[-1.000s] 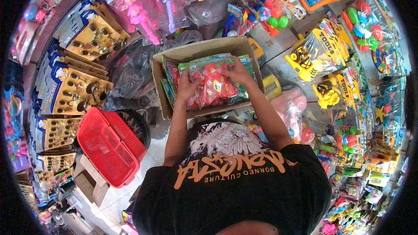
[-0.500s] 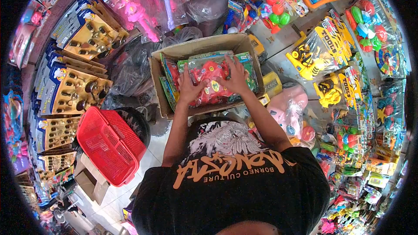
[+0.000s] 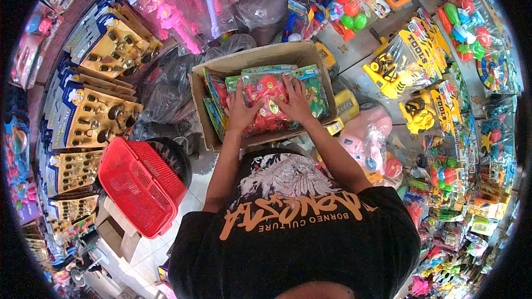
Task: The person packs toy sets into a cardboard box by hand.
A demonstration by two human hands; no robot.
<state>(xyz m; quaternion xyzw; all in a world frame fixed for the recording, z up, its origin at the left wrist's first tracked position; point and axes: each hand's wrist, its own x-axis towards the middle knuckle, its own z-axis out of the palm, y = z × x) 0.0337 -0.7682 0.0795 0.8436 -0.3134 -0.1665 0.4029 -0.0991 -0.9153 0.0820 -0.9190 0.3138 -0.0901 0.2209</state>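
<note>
An open cardboard box stands in front of me, with several flat packs of toys inside. On top lies a clear plastic bag of red toys with small yellow-and-green labels. My left hand grips the bag's left side, fingers pointing to its far edge and thumb lying across the middle. From the other side, my right hand grips it with bent fingers on top and the thumb turned inward. Both hands are inside the box opening. Green-backed packs show beside and behind the red one.
A red plastic basket stands at left, next to hanging kitchen playsets. Yellow tool toys and a pink bagged toy lie to the right. Dark plastic bags crowd the box's left side. Bagged dolls hang beyond it.
My right hand has shifted slightly left and its fingers have bent more over the bag of red toys. My left hand stays nearly in place.
</note>
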